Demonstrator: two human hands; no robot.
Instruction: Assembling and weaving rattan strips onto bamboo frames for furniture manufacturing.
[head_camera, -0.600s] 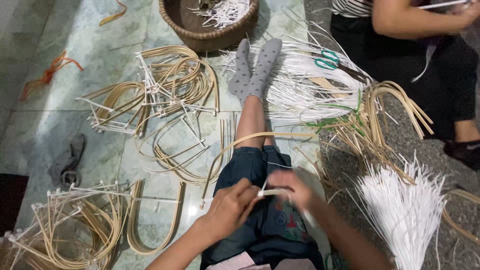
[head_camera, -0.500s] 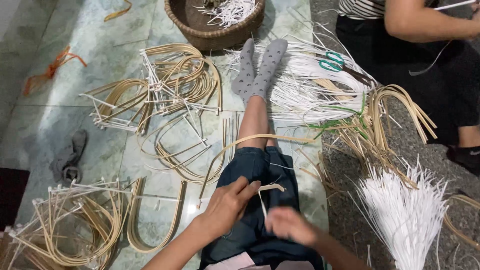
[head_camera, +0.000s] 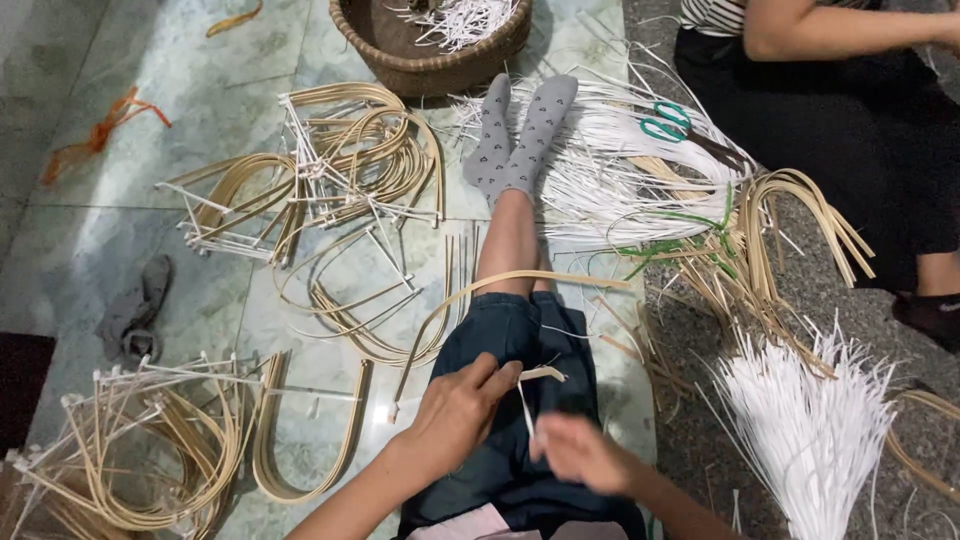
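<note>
From the head view we look down on our lap, legs stretched out over the tiled floor (head_camera: 120, 200). Our left hand (head_camera: 462, 405) pinches the near end of a long bent cane strip (head_camera: 470, 290), fingers closed on it just above the dark shorts (head_camera: 500, 330); the strip arcs away to the far right, past the knee. Our right hand (head_camera: 578, 452) is blurred, curled shut on a thin white plastic strand (head_camera: 524, 405) that runs up to the cane end, where it looks wrapped around.

We judge the cane light and springy: stiff along its length, yet ready to flick back if let go, so it is best held right at the end beside the binding. The strand seems limp, slick and narrow, so it wants a tight pinch close to the wrap.

Around us lie finished cane hoops (head_camera: 340, 160) on the far left, more at the near left, a woven basket (head_camera: 430, 55) far ahead, green-handled scissors (head_camera: 665, 118) on loose white strands, and a white strand bundle (head_camera: 810, 430) at near right. Another person sits far right.
</note>
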